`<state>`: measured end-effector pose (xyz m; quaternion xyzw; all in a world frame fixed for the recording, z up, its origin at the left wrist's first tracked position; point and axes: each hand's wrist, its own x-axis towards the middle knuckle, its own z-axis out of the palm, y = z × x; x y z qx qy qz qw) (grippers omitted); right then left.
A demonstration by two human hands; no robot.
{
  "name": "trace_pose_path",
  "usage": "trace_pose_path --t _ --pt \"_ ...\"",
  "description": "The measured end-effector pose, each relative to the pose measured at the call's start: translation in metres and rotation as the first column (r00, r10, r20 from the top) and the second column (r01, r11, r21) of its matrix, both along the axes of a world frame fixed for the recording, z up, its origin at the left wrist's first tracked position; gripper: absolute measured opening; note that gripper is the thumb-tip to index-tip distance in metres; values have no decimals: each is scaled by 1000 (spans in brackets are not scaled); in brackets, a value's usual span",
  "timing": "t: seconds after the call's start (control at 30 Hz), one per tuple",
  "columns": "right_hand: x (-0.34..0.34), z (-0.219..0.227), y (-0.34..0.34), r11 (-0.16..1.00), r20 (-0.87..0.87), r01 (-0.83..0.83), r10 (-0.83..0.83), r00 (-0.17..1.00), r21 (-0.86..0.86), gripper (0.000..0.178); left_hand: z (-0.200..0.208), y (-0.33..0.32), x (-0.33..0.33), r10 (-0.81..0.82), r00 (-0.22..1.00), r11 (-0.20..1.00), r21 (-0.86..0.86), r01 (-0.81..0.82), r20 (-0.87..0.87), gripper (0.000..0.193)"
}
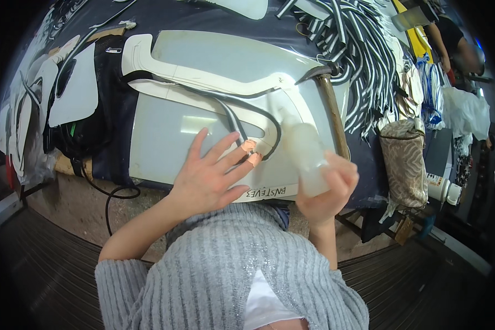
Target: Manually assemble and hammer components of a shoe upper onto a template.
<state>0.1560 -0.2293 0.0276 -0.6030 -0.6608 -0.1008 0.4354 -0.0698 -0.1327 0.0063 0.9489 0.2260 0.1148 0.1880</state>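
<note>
My left hand (206, 179) lies spread, with pinkish tape on two fingertips. Those fingertips press near the end of a narrow black-and-grey strip (229, 114). Under the strip is a cream-white curved pattern piece (203, 78) with a slot-like opening. My right hand (334, 190) is wrapped round a translucent white bottle (307, 148), tilted with its top pointing away from me. The bottle's top is smeared by motion, so I cannot tell whether it touches the pattern piece. A smooth greyish board (162, 129) lies beneath these things.
A wooden-handled hammer (334, 113) rests along the board's right side. Beyond it hangs a heap of black-and-white strips (363, 71). A patterned pouch (403, 162) and a white bottle (443, 190) stand at right. At left are a black bag (85, 135) and white pieces (77, 91). Another person (456, 47) is far right.
</note>
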Motion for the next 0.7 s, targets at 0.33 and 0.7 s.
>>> trace_pose_path --t 0.33,0.7 --pt "-17 4 3 990 29 -142 143 989 -19 49 0 0 0 -1 1000 1000 -2 1 2 59" --pt "-16 8 8 990 -3 -107 108 994 -94 52 1 2 -1 -4 999 1000 31 5 -34 57"
